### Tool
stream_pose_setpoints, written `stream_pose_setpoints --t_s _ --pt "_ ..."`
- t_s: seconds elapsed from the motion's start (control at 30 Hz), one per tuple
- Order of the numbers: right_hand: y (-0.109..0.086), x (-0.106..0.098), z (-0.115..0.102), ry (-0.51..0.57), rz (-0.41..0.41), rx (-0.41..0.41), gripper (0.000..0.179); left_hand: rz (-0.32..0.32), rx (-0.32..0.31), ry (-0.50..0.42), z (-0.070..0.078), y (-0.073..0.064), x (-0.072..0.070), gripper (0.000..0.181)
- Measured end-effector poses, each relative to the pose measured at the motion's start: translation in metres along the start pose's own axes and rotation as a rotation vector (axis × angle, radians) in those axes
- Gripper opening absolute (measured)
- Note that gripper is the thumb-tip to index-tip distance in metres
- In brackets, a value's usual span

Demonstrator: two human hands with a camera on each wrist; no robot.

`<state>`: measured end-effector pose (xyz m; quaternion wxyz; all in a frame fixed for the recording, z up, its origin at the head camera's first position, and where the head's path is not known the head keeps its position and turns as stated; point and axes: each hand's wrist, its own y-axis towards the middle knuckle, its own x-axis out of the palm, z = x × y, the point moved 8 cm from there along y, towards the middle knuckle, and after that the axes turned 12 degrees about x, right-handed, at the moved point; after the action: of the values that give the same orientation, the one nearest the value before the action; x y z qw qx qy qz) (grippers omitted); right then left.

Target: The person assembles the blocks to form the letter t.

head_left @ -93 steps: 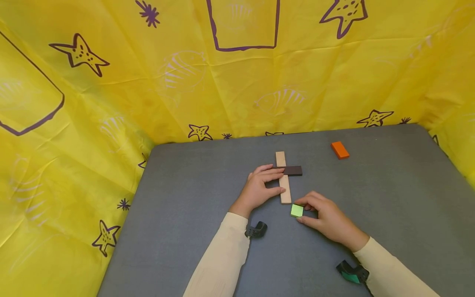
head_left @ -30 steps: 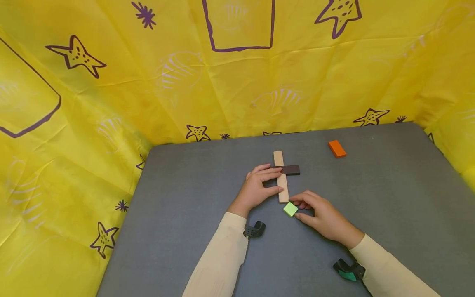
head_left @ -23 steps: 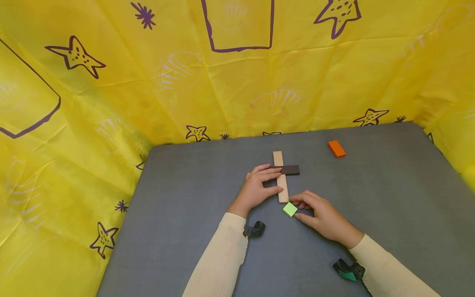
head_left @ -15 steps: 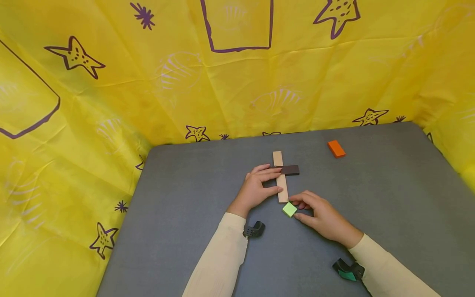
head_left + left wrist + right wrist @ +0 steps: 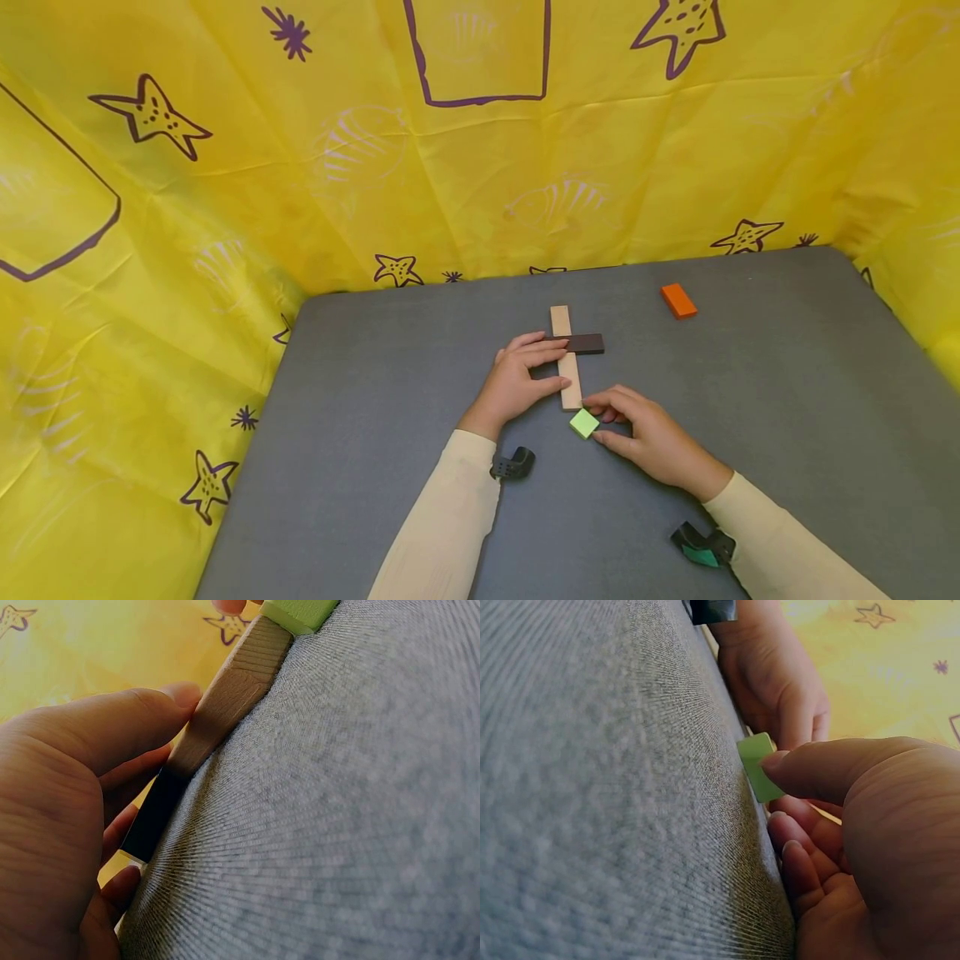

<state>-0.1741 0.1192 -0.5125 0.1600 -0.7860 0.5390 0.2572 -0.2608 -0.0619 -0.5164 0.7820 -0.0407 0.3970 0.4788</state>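
In the head view a dark brown block (image 5: pixel 588 343) crosses the line of pale wood, with an upper wooden part (image 5: pixel 560 320) and a lower wooden part (image 5: pixel 571 387) showing. I cannot tell whether that is one plank. My left hand (image 5: pixel 513 385) rests its extended fingers on the dark block, its thumb touching the lower wood. Beside the wood's near end, a small light green block (image 5: pixel 584 423) sits turned cornerwise. My right hand (image 5: pixel 654 433) pinches it between thumb and fingers. Up close in the right wrist view, the thumb presses the green block (image 5: pixel 756 766).
An orange block (image 5: pixel 678 301) lies toward the back right of the grey table (image 5: pixel 375 400). Behind and at the sides hangs yellow cloth (image 5: pixel 480 192) with sea-creature drawings. Each wrist carries a black camera mount; the left one (image 5: pixel 513 463) sits close to the tabletop.
Since the oldest frame, the green block has moved slightly left and turned cornerwise, with my right hand following it. Over the last second both hands stay nearly still.
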Motion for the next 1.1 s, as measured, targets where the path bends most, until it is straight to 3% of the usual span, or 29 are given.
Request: stream_pose_setpoints --t_s 0.5,0.77,0.93,1.1 --pt "-0.001 -0.005 0.007 0.141 0.005 -0.009 0.039 0.001 0.002 -0.004 -0.002 0.000 0.001 0.051" --pt "0.001 -0.018 0.010 0.362 0.009 0.007 0.028 -0.003 -0.016 -0.001 -0.003 0.000 0.000 0.051" --pt "0.003 -0.029 0.012 0.550 0.006 -0.023 0.040 -0.004 -0.021 -0.008 -0.003 -0.001 0.000 0.051" --pt "0.006 -0.041 0.019 0.665 0.069 -0.048 0.051 -0.001 -0.022 -0.018 -0.003 0.000 0.001 0.051"
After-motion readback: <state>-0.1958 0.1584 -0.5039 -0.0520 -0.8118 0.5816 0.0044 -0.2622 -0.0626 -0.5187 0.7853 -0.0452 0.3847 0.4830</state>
